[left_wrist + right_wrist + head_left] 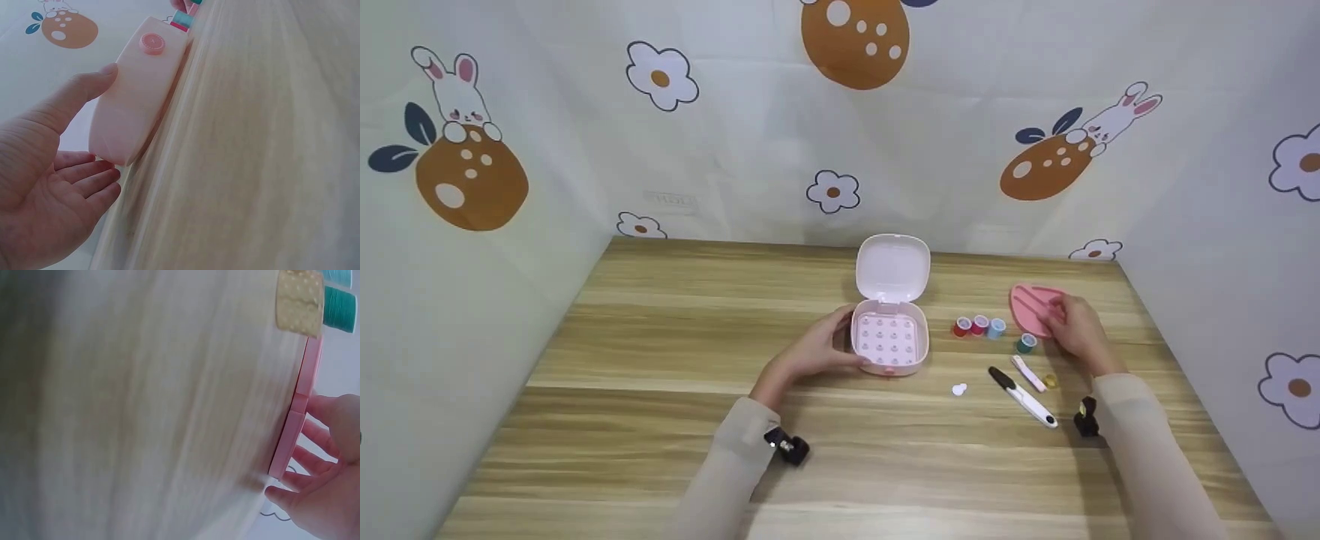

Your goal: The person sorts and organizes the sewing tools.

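Note:
An open pale pink box (889, 370) stands mid-table, its lid (893, 268) raised at the back. Inside lies a patterned, light-coloured bottom. My left hand (819, 346) holds the box by its left side, thumb along the front wall near a round pink clasp (152, 43). My right hand (1076, 330) grips the right edge of a pink divided tray (1024, 304), which lies low at the tabletop with shallow grooves facing up. In the right wrist view, the tray's edge (289, 439) shows beside the fingers.
Several thread spools (979, 325) stand between box and tray, a green spool (1026, 343) nearest the tray. In front lie a slim pink-and-white piece (1028, 373), a yellow thimble-like piece (1050, 381), black-and-white thread snips (1023, 397) and small white pieces (959, 389). Patterned cloth (735, 150) encloses the table.

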`<state>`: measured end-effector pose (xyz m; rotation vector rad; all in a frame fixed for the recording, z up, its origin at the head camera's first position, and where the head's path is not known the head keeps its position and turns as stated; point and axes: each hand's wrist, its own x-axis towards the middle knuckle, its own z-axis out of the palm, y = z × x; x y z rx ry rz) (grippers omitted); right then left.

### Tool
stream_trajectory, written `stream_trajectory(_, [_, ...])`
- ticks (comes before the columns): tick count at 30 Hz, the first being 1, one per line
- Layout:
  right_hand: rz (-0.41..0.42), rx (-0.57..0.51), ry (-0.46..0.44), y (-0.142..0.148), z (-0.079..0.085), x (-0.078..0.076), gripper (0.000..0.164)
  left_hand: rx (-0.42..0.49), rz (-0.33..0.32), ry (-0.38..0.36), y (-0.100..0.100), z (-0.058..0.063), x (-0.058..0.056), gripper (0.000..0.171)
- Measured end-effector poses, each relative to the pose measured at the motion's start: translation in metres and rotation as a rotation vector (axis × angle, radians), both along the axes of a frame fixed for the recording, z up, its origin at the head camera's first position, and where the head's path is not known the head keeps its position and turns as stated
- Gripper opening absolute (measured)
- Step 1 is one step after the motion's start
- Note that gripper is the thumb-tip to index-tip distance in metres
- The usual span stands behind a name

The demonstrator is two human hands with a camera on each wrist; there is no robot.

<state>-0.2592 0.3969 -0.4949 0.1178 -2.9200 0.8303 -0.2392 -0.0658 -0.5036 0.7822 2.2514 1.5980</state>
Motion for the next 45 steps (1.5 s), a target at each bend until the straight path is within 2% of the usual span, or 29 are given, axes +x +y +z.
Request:
stream_trajectory(6, [-0.023, 0.016, -0.021, -0.001, 0.002, 0.003, 0.044, 0.01, -0.003, 0.008, 0.0, 0.0, 0.0, 0.094])
stream_trajectory(11, [-0.049, 0.031, -0.041, -0.003, 0.004, 0.006, 0.05, -0.019, 0.02, 0.011, 0.0, 0.001, 0.001, 0.098])
stream_trajectory(16, [-0.087, 0.026, -0.068, -0.005, 0.008, 0.012, 0.049, -0.057, 0.028, 0.048, 0.001, 0.002, 0.001, 0.099])
stream_trajectory(26, [-0.088, 0.009, -0.028, -0.009, 0.016, 0.023, 0.046, -0.05, 0.04, 0.029, 0.003, 0.005, 0.005, 0.099])
stream_trajectory(31, [-0.094, 0.028, -0.047, -0.013, 0.025, 0.03, 0.048, -0.096, 0.07, 0.033, 0.002, 0.005, 0.007, 0.1])
stream_trajectory(35, [-0.116, 0.047, -0.039, -0.016, 0.03, 0.037, 0.048, -0.119, 0.071, 0.055, 0.001, 0.005, 0.008, 0.098])
stream_trajectory(40, [-0.126, 0.018, -0.027, -0.022, 0.036, 0.045, 0.047, -0.125, 0.064, 0.069, 0.0, 0.005, 0.01, 0.097])
stream_trajectory(45, [-0.135, -0.021, -0.043, -0.028, 0.036, 0.054, 0.048, -0.195, 0.092, 0.118, -0.002, 0.007, 0.012, 0.093])
